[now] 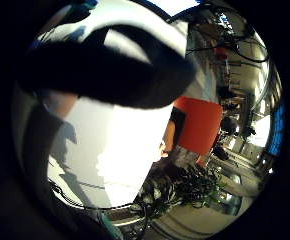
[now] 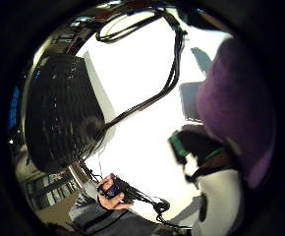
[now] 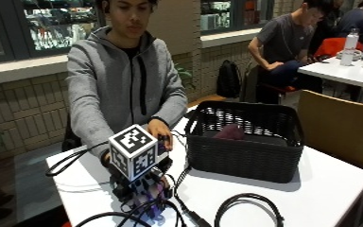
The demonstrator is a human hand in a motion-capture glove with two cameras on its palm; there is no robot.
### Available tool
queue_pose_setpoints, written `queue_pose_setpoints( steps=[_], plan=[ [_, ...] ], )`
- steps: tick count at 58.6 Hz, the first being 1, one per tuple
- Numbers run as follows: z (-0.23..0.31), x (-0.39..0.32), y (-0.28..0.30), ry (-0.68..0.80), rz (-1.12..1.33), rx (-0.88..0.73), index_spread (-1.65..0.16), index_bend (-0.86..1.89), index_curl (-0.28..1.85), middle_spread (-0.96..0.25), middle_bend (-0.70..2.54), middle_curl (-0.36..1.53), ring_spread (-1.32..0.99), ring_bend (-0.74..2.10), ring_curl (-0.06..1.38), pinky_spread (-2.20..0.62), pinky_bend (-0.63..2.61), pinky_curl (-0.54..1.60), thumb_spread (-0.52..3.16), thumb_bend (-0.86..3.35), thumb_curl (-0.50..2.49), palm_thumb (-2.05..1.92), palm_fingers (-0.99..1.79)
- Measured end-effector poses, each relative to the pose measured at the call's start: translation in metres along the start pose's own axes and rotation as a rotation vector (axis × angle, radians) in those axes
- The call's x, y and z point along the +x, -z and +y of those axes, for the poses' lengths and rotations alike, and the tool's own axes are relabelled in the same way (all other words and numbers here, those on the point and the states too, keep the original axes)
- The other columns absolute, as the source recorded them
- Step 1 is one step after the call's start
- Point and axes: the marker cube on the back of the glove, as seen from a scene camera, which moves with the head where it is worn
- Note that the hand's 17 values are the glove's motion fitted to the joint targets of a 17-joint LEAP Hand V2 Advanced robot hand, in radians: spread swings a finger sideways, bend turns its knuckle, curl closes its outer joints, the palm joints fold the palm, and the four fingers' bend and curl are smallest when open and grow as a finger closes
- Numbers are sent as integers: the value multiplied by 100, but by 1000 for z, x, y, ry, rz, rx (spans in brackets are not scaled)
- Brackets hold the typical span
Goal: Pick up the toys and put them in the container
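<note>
Person in grey hoodie point(image 3: 115, 85) sits behind white table point(image 3: 320, 189); black woven basket point(image 3: 244, 142) stands on table to the side of the person's bare hand, near table middle; one purple soft toy point(image 3: 230, 131) already lies inside basket on its floor, lumpy shape, long axis can't tell.

R gloved hand point(image 3: 145, 189) is low over table's near part, well clear of basket, mostly hidden under the glove rig; fingers curl down around a purple toy point(image 3: 158, 193), only bits of purple show between black fingers in outside view, so toy's orientation can't be told there.

Thumb-side palm view: purple toy point(image 2: 236, 108) fills one side of pic, rounded bulk right against palm, its long side running along pic's edge; which end points where unclear; a dark and green part point(image 2: 191, 147) sits beside it, can't tell what; basket point(image 2: 61, 110) seen across bare tabletop, apart from toy; black cable point(image 2: 152, 98) runs over table between them; person's bare hand point(image 2: 114, 196) rests at table edge holding a small dark item.

Little-finger palm view: black gloved finger point(image 1: 110, 70) curls across pic, white table point(image 1: 115, 160) beneath; orange chair point(image 1: 200, 125) and plants beyond table edge.

Grip: hand closed around purple toy, toy at table's near part, not in basket.
</note>
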Motion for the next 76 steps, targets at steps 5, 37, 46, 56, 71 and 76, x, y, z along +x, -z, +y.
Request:
queue_pose_setpoints(
  steps=[5, 37, 46, 56, 71, 76],
  plan=[
    [-3, -3, -4, 0, -27, 110, -30, 43, 28, 2, 17, 38, -10, 59, 24, -10, 118, 32, 138, 18, 38, 43, 40],
    [-8, -122, 135, 263, 82, 342, -22, 37, 49, -26, 39, 70, -35, 108, 49, -37, 116, 40, 117, 28, 67, 80, 81],
    [-15, -214, 174, 446, 118, 376, -21, 42, 59, -31, 41, 81, -37, 110, 52, -37, 117, 42, 107, 25, 75, 79, 77],
    [-32, -281, 182, 460, 81, 371, -21, 46, 72, -36, 43, 93, -38, 112, 55, -37, 121, 44, 99, 24, 82, 79, 72],
    [-36, -293, 168, 387, 156, 250, -23, 21, 79, -29, 24, 95, -28, 101, 58, -20, 125, 49, 117, 11, 73, 55, -9],
    [-29, -285, 169, 430, 140, 243, -26, 0, 59, -14, 9, 82, -17, 69, 46, -9, 133, 45, 120, -3, 62, 35, -41]
  ],
)
